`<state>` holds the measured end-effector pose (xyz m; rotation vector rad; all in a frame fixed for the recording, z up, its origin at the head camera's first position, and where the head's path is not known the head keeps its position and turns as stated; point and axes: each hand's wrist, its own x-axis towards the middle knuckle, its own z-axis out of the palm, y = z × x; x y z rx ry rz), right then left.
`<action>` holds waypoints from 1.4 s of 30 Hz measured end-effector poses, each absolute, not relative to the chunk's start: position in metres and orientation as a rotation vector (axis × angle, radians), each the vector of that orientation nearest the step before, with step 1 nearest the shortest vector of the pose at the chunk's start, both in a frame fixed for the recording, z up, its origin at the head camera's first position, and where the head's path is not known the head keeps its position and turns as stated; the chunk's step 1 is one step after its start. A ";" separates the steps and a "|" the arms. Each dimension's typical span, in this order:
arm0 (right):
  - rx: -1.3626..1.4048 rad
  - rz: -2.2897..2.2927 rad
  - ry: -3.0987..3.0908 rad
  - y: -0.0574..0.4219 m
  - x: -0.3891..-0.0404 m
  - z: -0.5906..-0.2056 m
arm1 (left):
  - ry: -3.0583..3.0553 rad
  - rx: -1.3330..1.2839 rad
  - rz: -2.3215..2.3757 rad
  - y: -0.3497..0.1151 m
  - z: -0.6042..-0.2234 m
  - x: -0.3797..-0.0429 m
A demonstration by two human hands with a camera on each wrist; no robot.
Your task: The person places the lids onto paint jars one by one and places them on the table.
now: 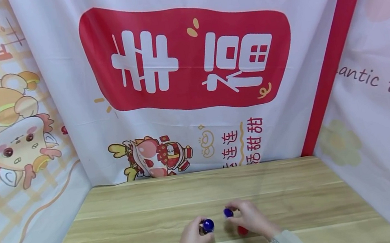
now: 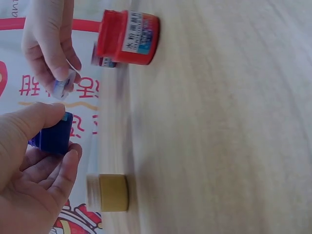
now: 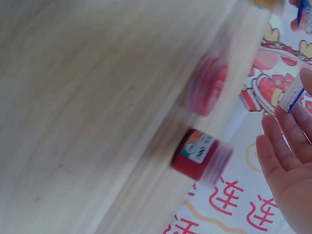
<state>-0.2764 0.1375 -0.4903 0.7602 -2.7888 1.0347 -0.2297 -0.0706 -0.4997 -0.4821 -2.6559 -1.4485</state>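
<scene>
My left hand [image 1: 190,239] grips a small blue paint jar [image 2: 56,134] between thumb and fingers, above the wooden table. In the head view the jar's round blue top [image 1: 208,225] faces up. My right hand [image 1: 249,216] pinches a small whitish lid [image 2: 63,85] with blue on it, a little apart from the jar. The lid's blue face [image 1: 228,212] shows in the head view. Nearest the person stands a red paint jar [image 2: 129,38] with a white label and no lid visible on it. The right wrist view is blurred.
A yellow jar [image 2: 114,192] with a pale lid stands on the wooden table [image 1: 127,229]. A dark red capped jar [image 3: 195,156] and a red ridged round piece [image 3: 208,85] are also on the table. Printed cloths [image 1: 194,117] hang behind and at both sides.
</scene>
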 end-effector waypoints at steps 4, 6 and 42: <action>0.751 1.204 -2.742 0.134 -0.272 -0.481 | -2.640 -0.488 -1.467 -0.071 -0.494 -0.230; 0.782 1.280 -2.684 0.132 -0.270 -0.477 | -2.638 -0.490 -1.474 -0.072 -0.491 -0.230; 1.042 1.319 -2.454 0.104 -0.234 -0.420 | -2.585 -0.530 -1.433 -0.065 -0.465 -0.231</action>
